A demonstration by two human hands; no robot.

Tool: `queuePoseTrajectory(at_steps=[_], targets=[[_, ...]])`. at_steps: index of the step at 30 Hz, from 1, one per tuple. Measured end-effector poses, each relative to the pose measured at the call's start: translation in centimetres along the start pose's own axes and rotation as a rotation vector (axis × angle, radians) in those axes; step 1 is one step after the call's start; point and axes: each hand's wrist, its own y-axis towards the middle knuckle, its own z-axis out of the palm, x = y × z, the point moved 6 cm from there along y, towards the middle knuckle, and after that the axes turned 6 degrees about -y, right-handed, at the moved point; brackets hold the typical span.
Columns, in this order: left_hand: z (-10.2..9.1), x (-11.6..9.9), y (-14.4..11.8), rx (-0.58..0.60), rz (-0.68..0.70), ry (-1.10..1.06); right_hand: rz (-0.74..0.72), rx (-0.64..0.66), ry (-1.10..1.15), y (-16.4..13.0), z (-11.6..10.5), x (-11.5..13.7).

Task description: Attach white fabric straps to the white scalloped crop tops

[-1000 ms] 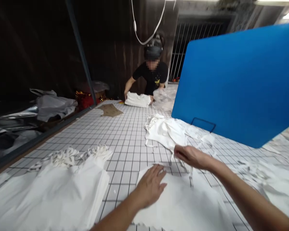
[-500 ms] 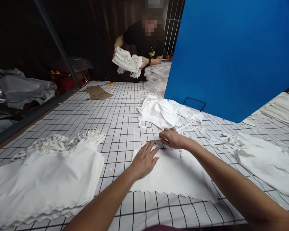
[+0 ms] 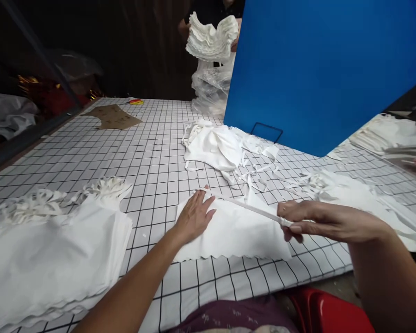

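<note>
**Two hands on one white cloth piece**

Two bare hands work a flat white cloth piece (image 3: 234,233) that lies on the gridded table (image 3: 152,152), near its front edge. The left hand (image 3: 194,216) rests palm-down on the cloth's upper left corner, fingers spread and flat, gripping nothing. The right hand (image 3: 312,221) is off to the right, just above the cloth's right edge, its thumb and fingers pinched shut on the end of a narrow white strap (image 3: 253,209). That strap runs taut (a straight, slanting line) from the pinch back toward the left hand, over the top of the cloth.

A stack of like white pieces (image 3: 52,259) sits well to the left, loops of strap bunched at its far end. A crumpled heap of white cloth (image 3: 215,145) lies beyond the hands, beside an upright blue board (image 3: 319,69). Another white pile (image 3: 360,199) spreads at right. Across the table a co-worker holds up a wavy bundle of white pieces (image 3: 211,41).
</note>
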Motion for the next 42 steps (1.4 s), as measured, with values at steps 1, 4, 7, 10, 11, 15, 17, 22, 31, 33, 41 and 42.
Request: queuePoseTrajectory(at_steps=[1, 4, 7, 10, 11, 15, 17, 22, 31, 33, 41, 42], targets=[[-0.2, 0.2, 0.1, -0.02, -0.009, -0.047, -0.039, -0.022, 0.056, 0.5, 0.2, -0.3], [-1.6, 0.8, 0.2, -0.149, -0.054, -0.21, -0.087, -0.182, 0.31, 3.2, 0.7, -2.1], [-3.4, 0.7, 0.2, -0.285, -0.073, -0.368, 0.0, -0.382, 0.692, 6.8, 1.5, -4.3], [-4.0, -0.8, -0.1, -0.235, -0.071, -0.613, 0.054, -0.459, 0.933, 10.3, 2.7, -4.6], [-3.9, -1.5, -0.2, -0.191, -0.079, -0.703, 0.055, -0.459, 0.974, 11.4, 3.1, -4.3], [-3.0, -2.8, -0.5, -0.127, -0.157, -0.962, 0.033, -0.398, 1.065, 14.6, 4.8, -2.9], [-2.6, -2.5, -0.5, -0.16, -0.189, -1.04, 0.039, -0.386, 1.078, 15.5, 5.4, -2.6], [-2.2, -1.6, -0.4, -0.195, -0.139, -1.189, 0.067, -0.41, 1.083, 16.5, 6.1, -3.3], [-2.0, -1.4, -0.5, -0.26, -0.181, -1.154, 0.015, -0.417, 1.136, 16.7, 6.5, -3.9], [-2.0, -1.5, -0.4, -0.251, -0.187, -1.148, 0.044, -0.419, 1.143, 16.6, 6.5, -4.1], [-2.1, -0.8, -0.5, -0.3, -0.299, -1.093, 0.007, -0.464, 1.125, 16.8, 6.4, -4.2], [-2.2, -0.8, -0.6, -0.303, -0.293, -1.091, 0.002, -0.462, 1.115, 16.8, 6.5, -4.2]])
